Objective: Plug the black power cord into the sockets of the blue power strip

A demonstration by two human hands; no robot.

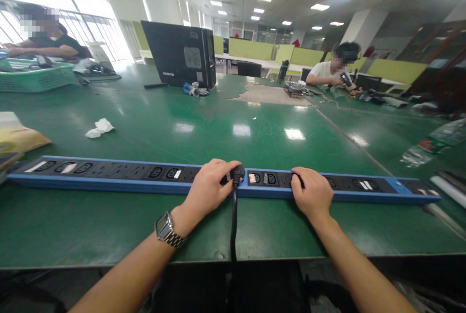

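A long blue-and-black power strip (124, 172) lies across the green table in front of me, with rows of sockets facing up. My left hand (208, 184), with a metal-banded watch on the wrist, pinches a black plug (238, 173) at the strip's middle. Whether the plug's pins sit in a socket is hidden. From the plug a black cord (234, 225) hangs toward me over the table edge. To the right, my right hand (312, 191) is closed around the strip, its fingers curled over the far side and the thumb on top.
A black computer case (178, 56) stands at the back, gloves (195, 89) beside it. Crumpled tissue (100, 127) lies left, near a green basket (40, 79). A plastic bottle (435, 143) lies right. One person (327, 76) works at far right, another (54, 43) sits far left.
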